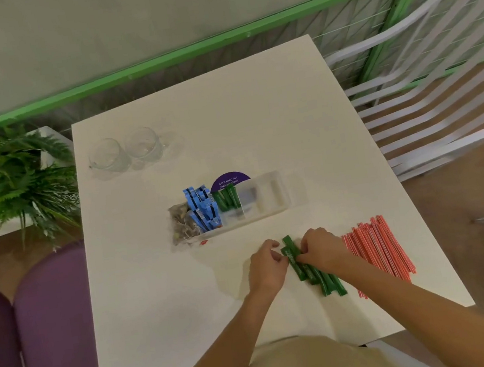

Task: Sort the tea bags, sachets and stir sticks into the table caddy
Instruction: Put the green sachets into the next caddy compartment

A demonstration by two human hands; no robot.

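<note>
A clear table caddy [271, 202] stands mid-table. Its left compartments hold tea bags [182, 224], blue sachets [202, 209] and a few green sachets [226, 198]; its right compartments look empty. Near the front edge lies a bunch of green sachets [319, 276]. My left hand [266, 265] pinches the bunch's far end from the left. My right hand [321, 247] grips the same end from the right, fingers curled round it. A pile of red stir sticks [378, 246] lies to the right of my right hand.
Two glass cups [126, 151] stand at the table's far left. A purple round card [230, 180] sits behind the caddy. A green plant [7, 182] is left of the table, purple seats [36, 321] at near left, a white slatted chair [440, 99] at right.
</note>
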